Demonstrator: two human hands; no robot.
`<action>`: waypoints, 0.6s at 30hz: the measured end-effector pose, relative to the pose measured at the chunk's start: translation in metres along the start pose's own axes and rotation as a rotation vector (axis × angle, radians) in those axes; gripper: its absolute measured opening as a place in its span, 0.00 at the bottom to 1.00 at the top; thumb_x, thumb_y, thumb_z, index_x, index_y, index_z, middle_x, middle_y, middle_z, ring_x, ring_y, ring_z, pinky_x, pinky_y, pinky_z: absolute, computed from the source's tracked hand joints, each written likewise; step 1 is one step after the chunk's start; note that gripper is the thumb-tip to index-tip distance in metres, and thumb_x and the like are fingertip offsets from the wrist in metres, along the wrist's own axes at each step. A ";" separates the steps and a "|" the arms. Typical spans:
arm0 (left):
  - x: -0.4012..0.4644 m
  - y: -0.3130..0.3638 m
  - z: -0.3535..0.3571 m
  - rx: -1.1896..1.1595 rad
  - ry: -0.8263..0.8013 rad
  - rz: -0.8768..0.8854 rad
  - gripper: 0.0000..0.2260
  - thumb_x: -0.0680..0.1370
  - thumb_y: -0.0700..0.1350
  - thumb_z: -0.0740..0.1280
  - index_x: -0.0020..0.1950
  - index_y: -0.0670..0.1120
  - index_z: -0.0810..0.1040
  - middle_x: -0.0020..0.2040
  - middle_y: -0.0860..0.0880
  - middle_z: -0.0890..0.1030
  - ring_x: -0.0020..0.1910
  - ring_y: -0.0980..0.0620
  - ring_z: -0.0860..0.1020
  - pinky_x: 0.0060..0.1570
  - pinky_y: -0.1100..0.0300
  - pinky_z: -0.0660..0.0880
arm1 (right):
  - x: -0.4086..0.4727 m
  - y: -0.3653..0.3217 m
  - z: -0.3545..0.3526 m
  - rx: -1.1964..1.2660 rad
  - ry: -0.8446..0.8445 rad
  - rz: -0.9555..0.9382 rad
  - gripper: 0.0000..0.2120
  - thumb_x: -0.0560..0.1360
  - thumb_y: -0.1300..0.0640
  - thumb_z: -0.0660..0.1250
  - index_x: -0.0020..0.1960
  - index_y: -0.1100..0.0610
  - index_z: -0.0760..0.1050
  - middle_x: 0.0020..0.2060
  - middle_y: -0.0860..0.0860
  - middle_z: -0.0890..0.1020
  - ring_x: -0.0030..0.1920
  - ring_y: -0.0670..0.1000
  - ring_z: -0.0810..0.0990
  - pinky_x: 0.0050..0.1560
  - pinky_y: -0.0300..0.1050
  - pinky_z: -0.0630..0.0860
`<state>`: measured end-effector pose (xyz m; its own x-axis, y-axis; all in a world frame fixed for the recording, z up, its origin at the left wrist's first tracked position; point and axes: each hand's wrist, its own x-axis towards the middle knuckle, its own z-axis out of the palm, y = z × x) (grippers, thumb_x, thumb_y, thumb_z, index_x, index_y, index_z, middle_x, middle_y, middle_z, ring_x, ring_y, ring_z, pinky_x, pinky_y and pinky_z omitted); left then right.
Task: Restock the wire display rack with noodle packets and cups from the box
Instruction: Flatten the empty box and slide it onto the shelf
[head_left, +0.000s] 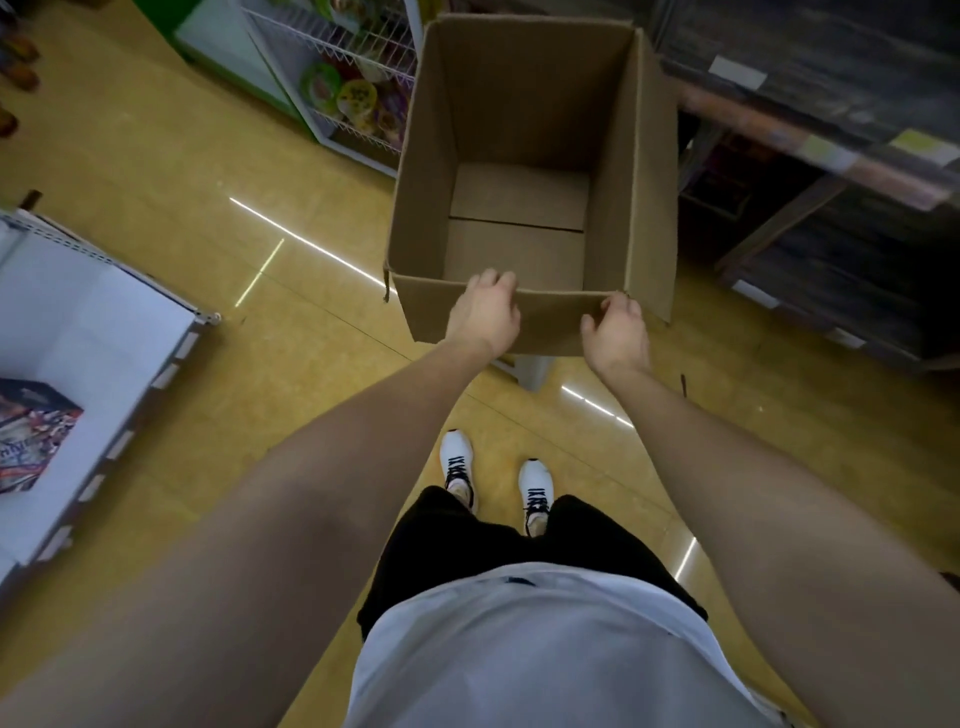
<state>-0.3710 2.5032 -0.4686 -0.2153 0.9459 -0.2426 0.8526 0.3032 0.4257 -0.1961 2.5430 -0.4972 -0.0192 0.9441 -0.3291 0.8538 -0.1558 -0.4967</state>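
The person stands on the glossy yellow floor with both arms stretched forward toward an open cardboard box at twelve o'clock. The left hand grips the box's near wall, fingers hooked over the top edge and into the opening. The right hand grasps the same near wall toward its right corner, thumb on the outer face and fingers curled at the rim. Nothing lies inside the box; its bare bottom flaps meet along a seam across the middle. Something pale shows just below the box's near edge, but I cannot tell what it is.

At eleven o'clock, just left of the box, stands the white wire display rack, its tiers holding round-lidded noodle cups in green, yellow and pink. At two o'clock a dark wooden shelving unit runs along the right, blurred, with pale price tags on its edges. At nine o'clock a white metal shelf carries a colourful printed carton near its left end.

Below the arms are a white shirt, black shorts and a pair of white sneakers with dark laces, toes pointing toward the box.
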 end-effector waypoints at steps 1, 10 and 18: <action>0.002 0.004 0.002 0.019 -0.008 0.015 0.14 0.82 0.42 0.63 0.68 0.46 0.74 0.62 0.46 0.74 0.63 0.47 0.72 0.62 0.51 0.75 | 0.001 -0.001 -0.001 0.002 0.015 0.019 0.17 0.82 0.54 0.63 0.68 0.60 0.70 0.64 0.58 0.75 0.61 0.58 0.77 0.61 0.51 0.74; 0.005 0.032 0.013 0.136 -0.054 0.028 0.17 0.81 0.42 0.62 0.71 0.45 0.72 0.65 0.42 0.72 0.65 0.44 0.69 0.65 0.50 0.71 | 0.018 0.003 -0.011 0.295 -0.025 0.276 0.15 0.83 0.46 0.60 0.59 0.57 0.75 0.56 0.56 0.82 0.57 0.58 0.80 0.53 0.48 0.76; -0.003 0.043 0.009 0.181 -0.118 -0.008 0.27 0.79 0.59 0.66 0.73 0.47 0.68 0.68 0.42 0.68 0.68 0.42 0.66 0.67 0.45 0.69 | 0.026 -0.001 -0.021 0.327 -0.119 0.227 0.03 0.80 0.55 0.65 0.49 0.51 0.77 0.54 0.53 0.83 0.53 0.56 0.80 0.50 0.42 0.74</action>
<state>-0.3296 2.5126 -0.4577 -0.1741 0.9203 -0.3503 0.9249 0.2750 0.2627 -0.1863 2.5744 -0.4882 0.0746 0.8378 -0.5408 0.6330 -0.4588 -0.6235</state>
